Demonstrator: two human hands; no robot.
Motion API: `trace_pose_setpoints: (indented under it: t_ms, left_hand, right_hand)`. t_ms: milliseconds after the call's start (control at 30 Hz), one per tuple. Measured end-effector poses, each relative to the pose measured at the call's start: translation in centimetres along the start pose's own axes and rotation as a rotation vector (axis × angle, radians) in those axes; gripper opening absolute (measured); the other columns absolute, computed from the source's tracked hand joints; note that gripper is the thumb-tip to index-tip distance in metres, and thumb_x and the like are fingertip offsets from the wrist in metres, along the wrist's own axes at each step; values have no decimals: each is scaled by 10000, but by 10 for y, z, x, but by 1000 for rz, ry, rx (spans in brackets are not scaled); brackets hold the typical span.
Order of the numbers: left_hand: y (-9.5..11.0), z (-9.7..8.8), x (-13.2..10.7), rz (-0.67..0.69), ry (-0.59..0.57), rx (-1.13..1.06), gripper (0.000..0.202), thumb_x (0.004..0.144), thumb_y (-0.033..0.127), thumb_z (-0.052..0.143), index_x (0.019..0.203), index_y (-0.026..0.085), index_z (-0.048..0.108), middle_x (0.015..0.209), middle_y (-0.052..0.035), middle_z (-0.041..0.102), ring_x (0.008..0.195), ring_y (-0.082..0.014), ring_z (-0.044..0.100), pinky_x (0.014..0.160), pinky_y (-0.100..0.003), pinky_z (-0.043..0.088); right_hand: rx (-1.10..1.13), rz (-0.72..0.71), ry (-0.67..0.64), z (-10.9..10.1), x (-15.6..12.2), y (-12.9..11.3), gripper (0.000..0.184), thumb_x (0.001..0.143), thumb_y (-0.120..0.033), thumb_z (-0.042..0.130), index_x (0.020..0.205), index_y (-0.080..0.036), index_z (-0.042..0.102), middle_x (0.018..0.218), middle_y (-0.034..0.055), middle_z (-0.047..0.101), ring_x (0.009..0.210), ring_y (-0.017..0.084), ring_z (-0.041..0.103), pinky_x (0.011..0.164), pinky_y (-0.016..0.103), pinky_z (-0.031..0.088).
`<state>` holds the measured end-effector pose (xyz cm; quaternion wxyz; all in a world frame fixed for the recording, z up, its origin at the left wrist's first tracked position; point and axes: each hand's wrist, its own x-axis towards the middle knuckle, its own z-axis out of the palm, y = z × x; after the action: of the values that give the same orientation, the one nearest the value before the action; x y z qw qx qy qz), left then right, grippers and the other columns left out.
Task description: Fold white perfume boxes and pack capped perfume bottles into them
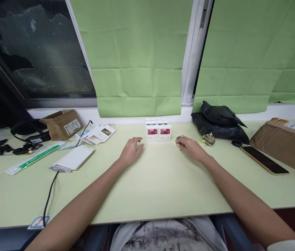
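Note:
My left hand (131,151) rests over the table left of the small white boxes, its fingers apart and nothing in them. Several of these white boxes (152,134) stand together in two rows; the front pair has pink-red pictures on the faces. To their right, the fingers of my right hand (191,147) are closed on a small round glass-and-gold ornament (178,140), partly hidden by the fingers. A similar round glass-and-gold piece (209,139) sits on the table farther right, apart from the hand.
Black plastic bags (219,123), a phone (264,160) and a brown parcel (285,143) lie at right. On the left are an open cardboard box (62,126), flattened white cartons (73,157), a green-and-white strip packet (36,158) and a black cable (49,198). Green curtains hang behind.

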<state>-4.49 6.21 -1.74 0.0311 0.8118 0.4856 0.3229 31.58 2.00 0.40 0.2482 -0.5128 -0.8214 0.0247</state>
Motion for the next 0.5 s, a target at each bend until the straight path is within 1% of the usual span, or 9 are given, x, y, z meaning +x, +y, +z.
trace_pose_setpoints:
  t_ms: [133, 267, 400, 500]
  left_hand:
    - [0, -1, 0, -9, 1, -8, 336, 1044, 366, 493, 1340, 230, 576, 1263, -84, 677, 1199, -290, 597, 1034, -455, 495]
    - [0, -1, 0, -10, 3, -12, 339, 1042, 369, 498, 1343, 234, 576, 1268, -85, 674, 1193, -287, 601, 1030, -452, 498]
    - [-1, 0, 0, -7, 7, -15, 342, 1042, 371, 500, 1346, 234, 577, 1268, -86, 676, 1190, -284, 603, 1036, -454, 497]
    - [-1, 1, 0, -5, 5, -18, 345, 1041, 374, 499, 1348, 240, 578, 1263, -86, 676, 1187, -282, 608, 1035, -454, 499]
  right_hand:
    - [-2, -22, 11, 0, 0, 1, 196, 974, -100, 488, 994, -223, 639, 1026, 47, 665, 814, 181, 613, 751, 278, 397]
    - [16, -48, 16, -2, 0, 2, 199, 992, -116, 482, 992, -224, 650, 1022, 51, 674, 839, 186, 623, 756, 275, 396]
    - [27, -58, 27, -12, 0, 1, 177, 980, -125, 506, 993, -225, 651, 1011, 42, 679, 805, 171, 607, 748, 266, 390]
    - [-6, -50, -19, -21, 0, -1, 129, 949, -128, 539, 935, -218, 630, 948, 31, 671, 772, 167, 588, 712, 261, 371]
